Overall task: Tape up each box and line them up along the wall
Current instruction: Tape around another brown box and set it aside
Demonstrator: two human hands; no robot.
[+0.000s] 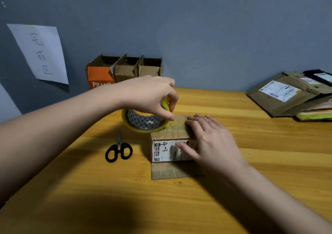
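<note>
A small cardboard box (168, 135) with a white label marked "4-3" stands in the middle of the wooden table (251, 144), one flap lying flat toward me. My right hand (212, 140) presses flat on its top and front. My left hand (152, 95) holds a yellow tape roll (143, 124) at the box's far left corner and pinches the tape end against the box top. Three open boxes, one orange (99, 77) and two brown (125, 72) (150, 70), stand in a row against the blue wall.
Black-handled scissors (119, 149) lie on the table left of the box. A pile of flattened cartons and mailers (291, 93) sits at the back right. A white paper sheet (41, 54) with handwriting hangs on the wall at left.
</note>
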